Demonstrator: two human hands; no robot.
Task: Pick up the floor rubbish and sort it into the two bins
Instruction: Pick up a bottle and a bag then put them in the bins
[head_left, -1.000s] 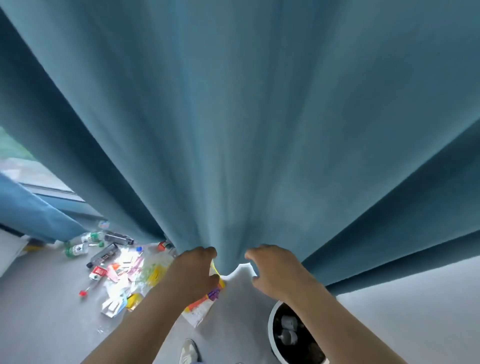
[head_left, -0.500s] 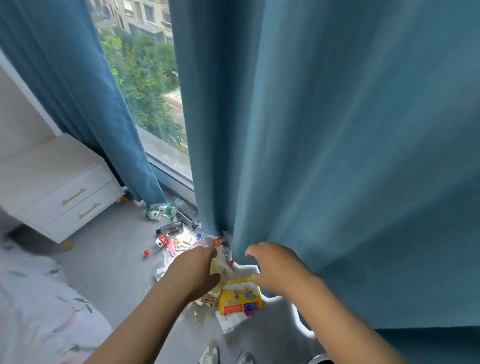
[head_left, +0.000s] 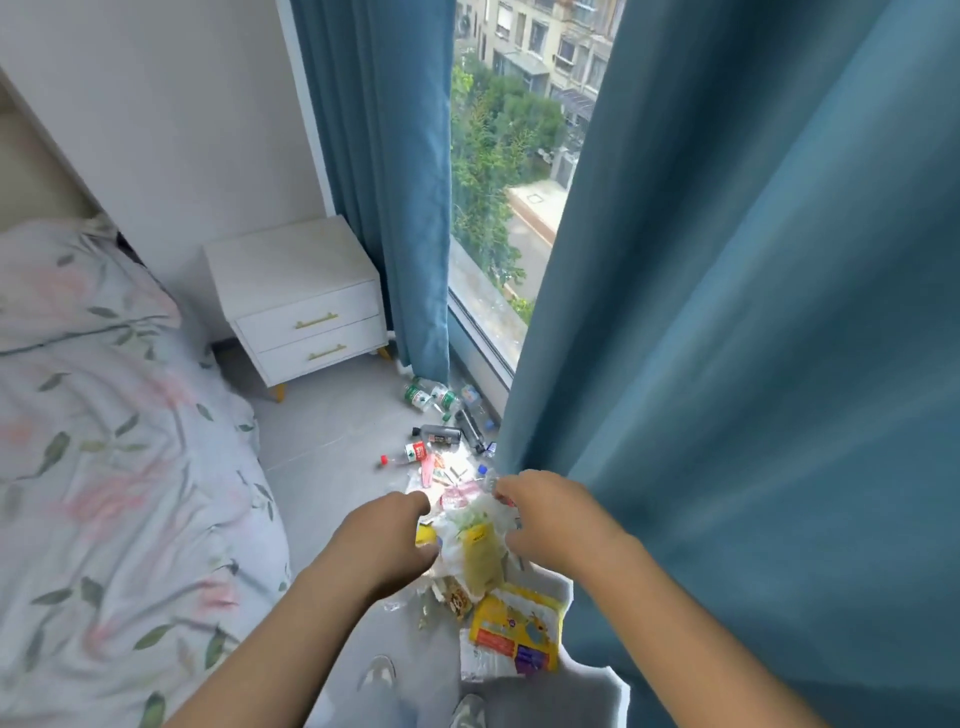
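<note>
Rubbish (head_left: 452, 467) lies in a loose strip on the smooth grey floor (head_left: 322, 436). It runs from the window (head_left: 493, 156) corner toward our feet, tight against the hem of the heavy blue curtain (head_left: 753, 364). Far end: clear plastic bottles with green labels (head_left: 427, 397), lying flat, then a dark bottle (head_left: 439, 435) and a small clear bottle with red cap and red label (head_left: 408, 453). Middle: flat pink and white wrappers (head_left: 457, 496), thin and creased. Near end: glossy yellow packet (head_left: 517, 629), rumpled, resting partly on clear film. Between our hands is a crumpled clear plastic bag (head_left: 480, 545), with something yellow-green showing through. Left hand (head_left: 387, 540) curls round its left edge, thumb and fingers pinching it. Right hand (head_left: 550, 519) has its fingers bent at the bag's right edge; grip or mere contact, we cannot tell. Off to the left: boxy white nightstand (head_left: 298, 296) with brass bar handles, and a bed (head_left: 104, 467) in wrinkled floral fabric.
</note>
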